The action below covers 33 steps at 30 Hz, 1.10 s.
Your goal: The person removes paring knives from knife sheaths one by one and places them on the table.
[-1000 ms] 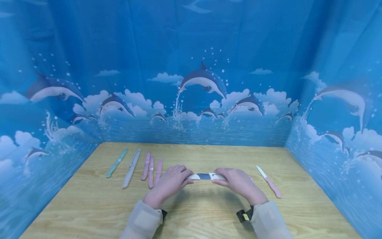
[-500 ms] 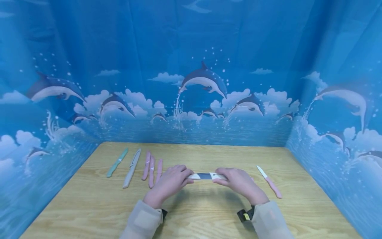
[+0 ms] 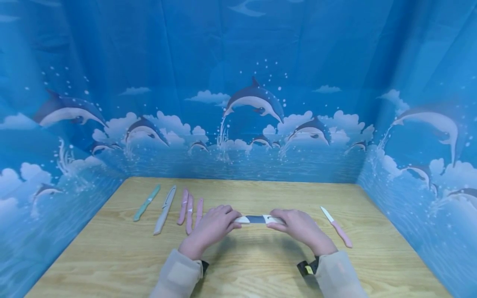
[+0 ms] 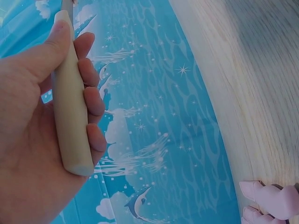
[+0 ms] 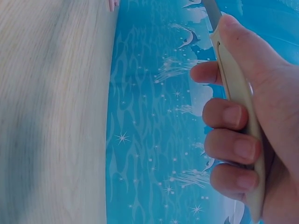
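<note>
Held a cream knife level above the middle of the desk, between the left hand and the right hand. Curled the left fingers round its rounded handle, thumb pressed near the blade end. Wrapped the right fingers round the slotted cream cover, thumb at its mouth. Showed a short stretch of blade bare between handle and cover. Had a green knife, a grey-white knife and three pink knives lying to the left, and a bare-bladed, pink-handled knife to the right. Faced a blue dolphin-print curtain.
</note>
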Each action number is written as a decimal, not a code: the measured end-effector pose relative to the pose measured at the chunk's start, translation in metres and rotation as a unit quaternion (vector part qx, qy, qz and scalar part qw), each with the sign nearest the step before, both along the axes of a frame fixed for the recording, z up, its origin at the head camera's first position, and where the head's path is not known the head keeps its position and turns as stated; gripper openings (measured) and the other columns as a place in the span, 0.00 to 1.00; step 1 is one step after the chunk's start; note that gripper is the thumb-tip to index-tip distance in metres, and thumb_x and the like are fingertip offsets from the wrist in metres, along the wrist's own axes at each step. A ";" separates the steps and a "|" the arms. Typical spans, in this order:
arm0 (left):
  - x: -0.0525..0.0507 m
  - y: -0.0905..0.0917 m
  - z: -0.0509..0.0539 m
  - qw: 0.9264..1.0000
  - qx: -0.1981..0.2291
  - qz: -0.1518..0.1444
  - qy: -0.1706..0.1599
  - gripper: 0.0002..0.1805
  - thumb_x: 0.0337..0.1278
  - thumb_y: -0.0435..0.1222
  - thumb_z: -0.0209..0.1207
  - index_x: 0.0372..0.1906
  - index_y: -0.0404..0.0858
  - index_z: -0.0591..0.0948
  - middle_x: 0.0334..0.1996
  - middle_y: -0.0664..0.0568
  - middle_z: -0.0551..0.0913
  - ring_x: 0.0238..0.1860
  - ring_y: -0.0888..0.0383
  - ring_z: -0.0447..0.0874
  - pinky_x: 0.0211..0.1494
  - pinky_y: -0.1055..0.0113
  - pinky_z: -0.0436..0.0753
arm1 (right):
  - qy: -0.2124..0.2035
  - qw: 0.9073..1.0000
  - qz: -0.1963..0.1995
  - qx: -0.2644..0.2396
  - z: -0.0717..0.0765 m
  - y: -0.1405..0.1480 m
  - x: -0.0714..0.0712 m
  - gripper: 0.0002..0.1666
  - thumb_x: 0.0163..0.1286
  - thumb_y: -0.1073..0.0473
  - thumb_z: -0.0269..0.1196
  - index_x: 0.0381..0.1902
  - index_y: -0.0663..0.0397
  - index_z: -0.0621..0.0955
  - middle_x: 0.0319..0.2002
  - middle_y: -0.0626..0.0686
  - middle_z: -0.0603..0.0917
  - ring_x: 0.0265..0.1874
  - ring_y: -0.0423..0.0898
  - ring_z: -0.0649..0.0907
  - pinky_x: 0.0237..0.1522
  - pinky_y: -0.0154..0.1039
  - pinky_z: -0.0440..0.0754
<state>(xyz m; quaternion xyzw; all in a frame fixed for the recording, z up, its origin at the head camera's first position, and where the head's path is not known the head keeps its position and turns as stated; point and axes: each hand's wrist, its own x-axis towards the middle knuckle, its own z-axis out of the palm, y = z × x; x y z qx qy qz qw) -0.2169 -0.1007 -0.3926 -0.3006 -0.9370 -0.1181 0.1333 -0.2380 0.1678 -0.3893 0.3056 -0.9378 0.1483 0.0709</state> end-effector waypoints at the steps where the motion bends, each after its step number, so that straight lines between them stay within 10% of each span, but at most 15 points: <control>1: 0.000 0.000 0.000 1.000 0.000 0.000 0.000 0.16 0.63 0.49 0.58 0.50 0.45 0.82 0.37 0.57 0.81 0.37 0.62 0.77 0.44 0.65 0.79 | 0.002 1.000 0.001 -0.001 0.000 0.000 0.000 0.17 0.68 0.39 0.59 0.43 0.41 0.82 0.29 0.36 0.82 0.23 0.30 0.74 0.27 0.30 0.73; 33: -0.001 -0.001 0.001 1.000 -0.008 0.004 -0.001 0.17 0.63 0.49 0.57 0.51 0.45 0.81 0.38 0.57 0.81 0.38 0.61 0.77 0.45 0.64 0.79 | 0.001 1.000 0.008 0.004 0.001 0.007 -0.003 0.17 0.69 0.40 0.58 0.44 0.43 0.81 0.29 0.38 0.83 0.24 0.31 0.76 0.28 0.32 0.75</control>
